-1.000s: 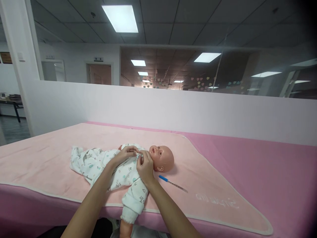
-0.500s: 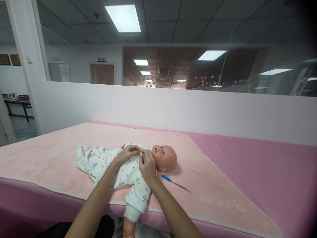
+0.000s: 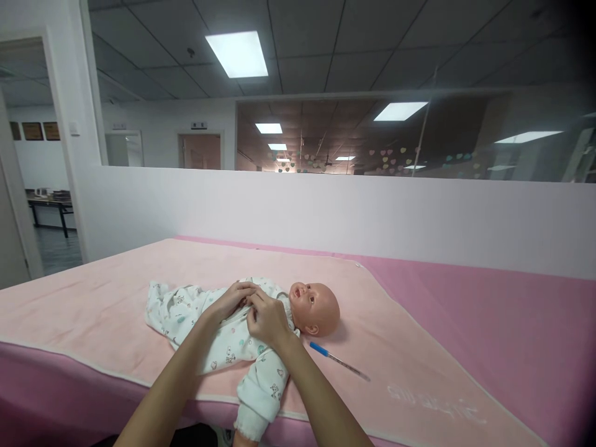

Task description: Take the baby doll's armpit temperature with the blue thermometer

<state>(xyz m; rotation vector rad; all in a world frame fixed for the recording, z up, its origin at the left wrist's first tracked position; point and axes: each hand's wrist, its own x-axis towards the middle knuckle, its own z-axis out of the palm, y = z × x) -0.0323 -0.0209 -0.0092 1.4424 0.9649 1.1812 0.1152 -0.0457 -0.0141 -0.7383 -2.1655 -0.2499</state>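
Observation:
A baby doll lies on its back on a light pink blanket, head to the right. It wears a white printed romper. My left hand rests on the doll's chest and pinches the romper's front. My right hand is beside it on the chest, fingers closed on the same fabric edge. One sleeved arm of the doll hangs over the near table edge. A thermometer with a blue cap lies on the blanket just right of my right forearm.
The blanket covers a table with a darker pink cover. A low white partition wall runs behind the table, with glass above it. A doorway and a far table show at the left.
Both hands have slid from the doll's collar down to mid-chest. The camera view has shifted slightly left and up.

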